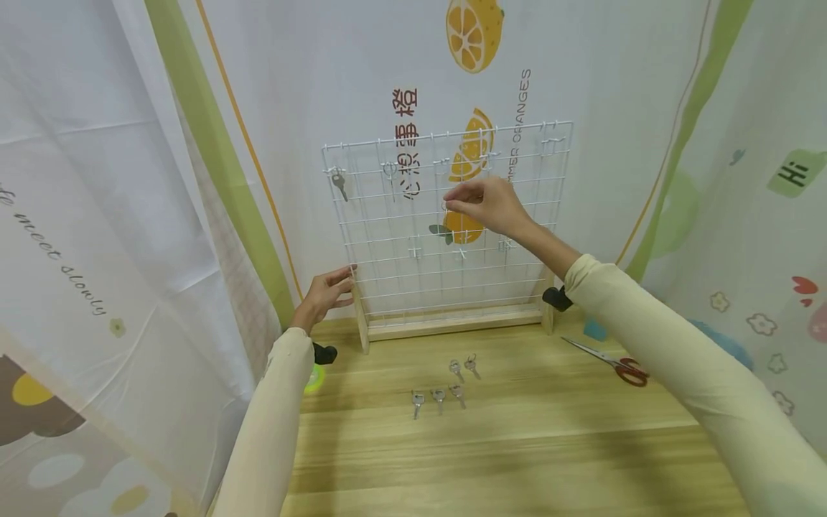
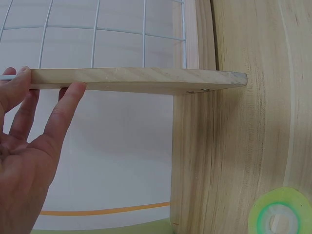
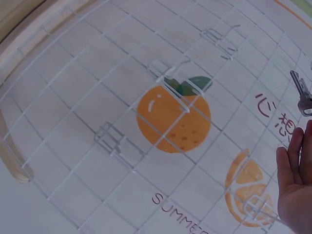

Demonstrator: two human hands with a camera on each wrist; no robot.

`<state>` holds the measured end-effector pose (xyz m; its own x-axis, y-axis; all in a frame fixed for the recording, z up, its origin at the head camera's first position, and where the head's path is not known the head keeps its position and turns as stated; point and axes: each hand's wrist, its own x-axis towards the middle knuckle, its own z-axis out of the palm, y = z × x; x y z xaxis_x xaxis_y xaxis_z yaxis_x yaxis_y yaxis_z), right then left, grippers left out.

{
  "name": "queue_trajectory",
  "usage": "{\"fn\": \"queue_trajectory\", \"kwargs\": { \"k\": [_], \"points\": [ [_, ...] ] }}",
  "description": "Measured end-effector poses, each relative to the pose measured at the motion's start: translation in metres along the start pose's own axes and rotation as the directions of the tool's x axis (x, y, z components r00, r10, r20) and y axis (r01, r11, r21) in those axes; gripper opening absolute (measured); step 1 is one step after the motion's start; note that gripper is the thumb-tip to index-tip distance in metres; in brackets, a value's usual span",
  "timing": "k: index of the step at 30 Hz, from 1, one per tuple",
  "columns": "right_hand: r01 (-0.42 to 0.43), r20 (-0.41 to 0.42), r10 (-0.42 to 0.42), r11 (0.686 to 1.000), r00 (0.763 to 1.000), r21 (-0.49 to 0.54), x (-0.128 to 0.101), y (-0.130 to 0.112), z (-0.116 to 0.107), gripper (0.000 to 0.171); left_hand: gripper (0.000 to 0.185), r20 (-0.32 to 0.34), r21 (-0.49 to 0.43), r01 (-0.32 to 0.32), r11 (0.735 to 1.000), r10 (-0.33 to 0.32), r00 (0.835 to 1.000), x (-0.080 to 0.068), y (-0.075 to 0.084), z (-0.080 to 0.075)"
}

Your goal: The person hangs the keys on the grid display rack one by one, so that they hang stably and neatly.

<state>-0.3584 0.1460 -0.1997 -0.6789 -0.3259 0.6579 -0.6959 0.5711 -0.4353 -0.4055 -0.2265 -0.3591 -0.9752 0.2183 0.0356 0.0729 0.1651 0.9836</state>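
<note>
A white wire grid rack (image 1: 446, 136) on a wooden base (image 1: 452, 322) stands upright at the back of the wooden table (image 1: 517, 452). My left hand (image 1: 327, 289) rests with straight fingers (image 2: 63, 112) against the rack's left wooden post (image 2: 136, 80). At the grid's middle my right hand (image 1: 450, 205) has thumb and forefinger pinched together on what looks like a small key ring. In the right wrist view only the fingers (image 3: 295, 180) of that hand show, below a hanging key (image 3: 302, 97). Two keys (image 1: 339, 185) hang on hooks in the top row.
Several loose keys (image 1: 439, 391) lie on the table in front of the rack. Red-handled scissors (image 1: 617, 361) lie to the right. A green tape roll (image 1: 314, 378) (image 2: 280, 214) sits by the left post. Printed curtains (image 1: 129, 215) close in the back and both sides.
</note>
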Motion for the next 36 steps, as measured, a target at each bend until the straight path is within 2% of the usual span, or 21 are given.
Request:
{"fn": "queue_trajectory", "kwargs": {
  "k": [9, 16, 27, 36],
  "points": [
    [0.002, -0.137, 0.002, 1.000, 0.991, 0.027, 0.016, -0.010, -0.011, 0.017, 0.050, 0.004, -0.004, -0.005, 1.000, 0.005, 1.000, 0.000, -0.001, 0.000],
    [-0.014, -0.202, 0.017, 1.000, 0.979, 0.015, 0.027, -0.017, -0.014, 0.017, 0.050, 0.000, -0.008, 0.007, 1.000, -0.007, 1.000, 0.001, -0.001, 0.000],
    [-0.039, -0.239, 0.028, 0.998, 0.971, -0.042, 0.042, -0.020, -0.014, 0.014, 0.050, 0.002, -0.004, 0.002, 1.000, -0.002, 1.000, 0.000, -0.001, -0.002],
    [-0.092, -0.218, 0.086, 0.996, 0.972, -0.020, 0.043, -0.011, -0.006, 0.016, 0.050, 0.004, -0.012, -0.004, 1.000, 0.004, 1.000, 0.000, 0.000, -0.001]
  ]
}}
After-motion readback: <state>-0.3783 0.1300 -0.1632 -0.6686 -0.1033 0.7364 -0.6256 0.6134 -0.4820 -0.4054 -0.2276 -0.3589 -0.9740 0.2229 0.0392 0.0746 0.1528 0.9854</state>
